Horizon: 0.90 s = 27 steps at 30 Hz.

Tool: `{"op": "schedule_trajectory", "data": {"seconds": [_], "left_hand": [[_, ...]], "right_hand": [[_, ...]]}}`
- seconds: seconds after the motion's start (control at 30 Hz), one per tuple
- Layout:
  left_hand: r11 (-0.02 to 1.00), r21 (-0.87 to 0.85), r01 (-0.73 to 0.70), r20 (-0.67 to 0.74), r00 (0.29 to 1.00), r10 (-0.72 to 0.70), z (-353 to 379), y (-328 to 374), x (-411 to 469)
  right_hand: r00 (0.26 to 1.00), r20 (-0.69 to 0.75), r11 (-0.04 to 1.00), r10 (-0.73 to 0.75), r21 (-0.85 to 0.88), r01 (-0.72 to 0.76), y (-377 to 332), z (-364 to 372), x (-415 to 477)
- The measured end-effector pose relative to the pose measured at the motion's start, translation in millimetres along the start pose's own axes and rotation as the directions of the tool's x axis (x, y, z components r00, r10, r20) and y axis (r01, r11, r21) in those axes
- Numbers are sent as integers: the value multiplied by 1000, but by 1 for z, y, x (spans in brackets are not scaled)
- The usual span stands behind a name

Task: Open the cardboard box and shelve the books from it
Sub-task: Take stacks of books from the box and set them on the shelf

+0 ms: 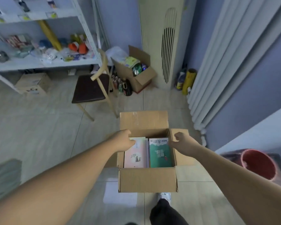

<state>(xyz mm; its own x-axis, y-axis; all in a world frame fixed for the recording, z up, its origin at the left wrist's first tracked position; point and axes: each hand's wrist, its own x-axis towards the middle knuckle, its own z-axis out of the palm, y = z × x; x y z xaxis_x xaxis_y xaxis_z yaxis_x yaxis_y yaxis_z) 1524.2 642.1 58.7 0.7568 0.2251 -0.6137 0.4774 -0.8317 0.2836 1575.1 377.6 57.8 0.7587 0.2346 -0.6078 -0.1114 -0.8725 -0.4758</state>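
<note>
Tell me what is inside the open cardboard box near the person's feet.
A pink book and a green book lie flat side by side in the cardboard box. The left hand covers the pink book's far corner. Anything beneath these two covers is hidden.

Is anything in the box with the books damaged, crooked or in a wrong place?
Nothing stands out. The cardboard box has its flaps open, and the pink book and the green book lie flat side by side inside. No tear or spill shows.
</note>
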Motion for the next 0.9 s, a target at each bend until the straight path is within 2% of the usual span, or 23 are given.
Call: {"op": "schedule_trajectory", "data": {"seconds": [0.17,0.3,0.53,0.73,0.9], "left_hand": [[964,-205,171,212,969,-127,58,-13,69],[898,-345,273,290,941,-175,120,-30,133],[813,-442,379,427,886,-181,194,-32,227],[717,-527,456,476,858,-195,264,-32,300],[633,-620,464,437,874,-212,302,-34,332]], "right_hand": [[979,191,985,69,140,-97,32,47,78],[945,308,953,106,239,-185,56,95,131],[900,291,877,324,265,-401,93,166,226],[876,265,861,402,216,-460,119,221,277],[880,256,860,400,226,-457,133,249,287]]}}
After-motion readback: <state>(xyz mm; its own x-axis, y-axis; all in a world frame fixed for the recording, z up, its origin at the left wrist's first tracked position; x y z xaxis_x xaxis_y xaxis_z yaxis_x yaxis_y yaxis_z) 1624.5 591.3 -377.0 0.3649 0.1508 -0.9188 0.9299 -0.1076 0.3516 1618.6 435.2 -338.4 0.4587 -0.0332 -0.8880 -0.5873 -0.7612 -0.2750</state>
